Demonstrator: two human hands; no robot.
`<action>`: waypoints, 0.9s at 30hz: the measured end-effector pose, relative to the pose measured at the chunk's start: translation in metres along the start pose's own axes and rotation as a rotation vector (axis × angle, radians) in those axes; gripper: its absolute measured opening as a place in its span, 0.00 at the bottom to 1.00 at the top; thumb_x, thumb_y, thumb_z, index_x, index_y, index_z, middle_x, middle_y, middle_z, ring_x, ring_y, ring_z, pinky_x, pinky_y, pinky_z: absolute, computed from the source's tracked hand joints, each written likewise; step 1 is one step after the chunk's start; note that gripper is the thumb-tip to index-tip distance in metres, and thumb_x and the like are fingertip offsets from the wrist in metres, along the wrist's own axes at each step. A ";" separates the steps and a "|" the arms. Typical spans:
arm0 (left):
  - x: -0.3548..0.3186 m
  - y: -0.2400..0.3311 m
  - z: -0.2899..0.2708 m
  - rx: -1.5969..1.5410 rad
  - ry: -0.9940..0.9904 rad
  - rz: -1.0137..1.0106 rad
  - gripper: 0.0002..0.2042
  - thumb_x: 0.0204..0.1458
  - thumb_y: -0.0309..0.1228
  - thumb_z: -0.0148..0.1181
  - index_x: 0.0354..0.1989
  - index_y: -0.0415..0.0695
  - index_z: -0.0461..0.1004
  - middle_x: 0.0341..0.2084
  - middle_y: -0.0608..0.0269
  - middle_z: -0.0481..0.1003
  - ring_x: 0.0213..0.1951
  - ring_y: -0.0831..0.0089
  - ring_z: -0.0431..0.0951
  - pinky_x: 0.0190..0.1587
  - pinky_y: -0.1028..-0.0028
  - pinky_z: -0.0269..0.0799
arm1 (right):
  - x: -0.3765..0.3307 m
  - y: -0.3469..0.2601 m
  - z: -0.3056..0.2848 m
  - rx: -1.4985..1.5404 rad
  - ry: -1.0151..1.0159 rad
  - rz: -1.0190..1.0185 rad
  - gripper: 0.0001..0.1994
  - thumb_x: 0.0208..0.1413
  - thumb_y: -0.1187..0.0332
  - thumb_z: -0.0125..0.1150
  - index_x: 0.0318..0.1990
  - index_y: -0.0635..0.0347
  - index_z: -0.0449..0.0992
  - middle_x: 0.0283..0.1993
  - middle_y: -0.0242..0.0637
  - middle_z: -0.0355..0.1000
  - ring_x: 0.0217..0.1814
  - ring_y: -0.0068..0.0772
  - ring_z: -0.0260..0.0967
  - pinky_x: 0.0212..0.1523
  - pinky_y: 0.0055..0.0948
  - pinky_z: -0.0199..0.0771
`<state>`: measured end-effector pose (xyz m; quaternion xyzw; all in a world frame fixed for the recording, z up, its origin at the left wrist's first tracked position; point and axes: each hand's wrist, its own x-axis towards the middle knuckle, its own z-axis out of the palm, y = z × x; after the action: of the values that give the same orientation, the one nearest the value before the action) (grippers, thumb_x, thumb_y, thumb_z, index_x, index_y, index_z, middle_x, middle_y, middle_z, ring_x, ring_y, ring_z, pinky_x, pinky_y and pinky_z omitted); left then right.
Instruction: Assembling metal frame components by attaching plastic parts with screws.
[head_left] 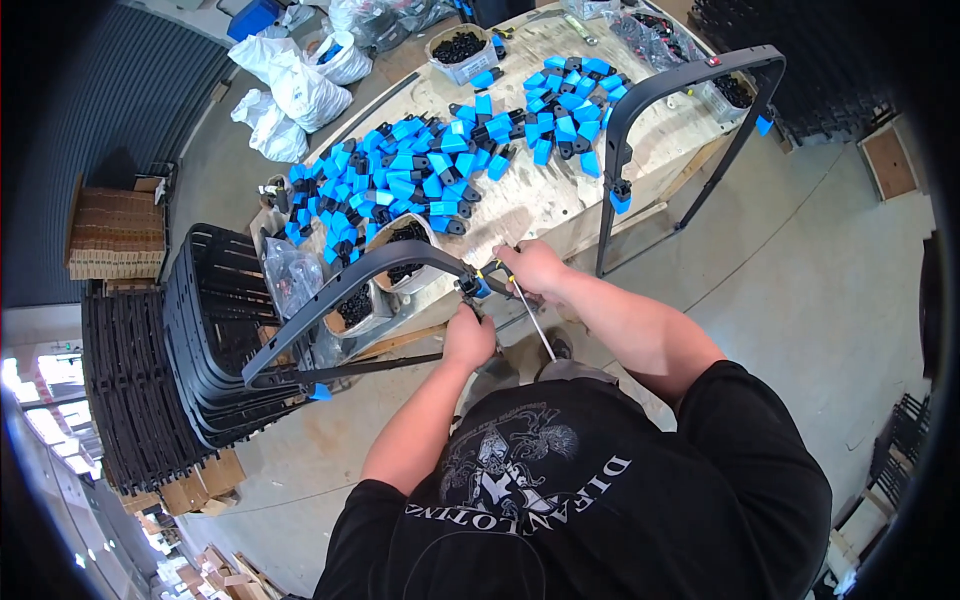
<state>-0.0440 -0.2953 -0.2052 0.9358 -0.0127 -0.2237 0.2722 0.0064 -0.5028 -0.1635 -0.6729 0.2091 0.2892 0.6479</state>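
My left hand (470,338) is closed at the near end of a curved black frame (370,268), beside a small black fitting (469,280) with a blue part. My right hand (532,270) grips a hand tool (493,268) with black and yellow parts, its head close against that fitting. From under this hand a thin pale rod (535,325) slants down toward my body; whether it belongs to the tool I cannot tell. The fingertips of both hands are partly hidden. A blue foot piece (320,392) sits at the frame's lower left corner.
On the wooden table (530,205) lie heaps of blue-and-black pieces (400,165) and tubs of small black parts (460,48). Another black frame (618,130) stands over the table's right end. Stacked black frames (215,330) are at left, white sacks (300,90) behind.
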 end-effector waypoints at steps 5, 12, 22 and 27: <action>0.007 0.016 -0.070 -1.679 -0.718 -0.385 0.16 0.57 0.35 0.60 0.41 0.32 0.72 0.27 0.56 0.78 0.31 0.62 0.83 0.32 0.70 0.76 | 0.028 0.049 -0.007 -0.336 0.160 -0.656 0.25 0.68 0.53 0.52 0.49 0.75 0.68 0.26 0.47 0.75 0.26 0.37 0.75 0.26 0.38 0.73; 0.004 0.005 -0.027 -0.233 -0.322 -0.009 0.12 0.56 0.31 0.58 0.39 0.31 0.72 0.30 0.53 0.78 0.29 0.61 0.82 0.33 0.69 0.78 | 0.009 0.013 0.020 0.042 0.084 0.026 0.21 0.67 0.54 0.53 0.50 0.67 0.67 0.31 0.45 0.73 0.24 0.35 0.71 0.23 0.38 0.71; 0.020 -0.013 -0.017 -0.197 -0.396 -0.029 0.10 0.55 0.30 0.57 0.38 0.36 0.74 0.24 0.60 0.77 0.24 0.62 0.79 0.35 0.62 0.78 | 0.009 0.029 0.042 -0.080 0.263 -0.169 0.27 0.61 0.55 0.63 0.54 0.70 0.65 0.43 0.54 0.76 0.43 0.45 0.76 0.44 0.40 0.76; 0.019 -0.002 -0.056 -1.986 -0.877 -0.441 0.13 0.51 0.30 0.59 0.40 0.31 0.75 0.28 0.53 0.81 0.29 0.60 0.82 0.37 0.62 0.77 | 0.005 0.022 0.036 -0.171 0.288 -0.112 0.33 0.54 0.52 0.70 0.53 0.73 0.64 0.44 0.57 0.76 0.45 0.47 0.77 0.46 0.40 0.76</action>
<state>-0.0033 -0.2681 -0.1714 0.1229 0.2440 -0.4901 0.8278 -0.0088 -0.4686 -0.1828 -0.7705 0.2366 0.1701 0.5670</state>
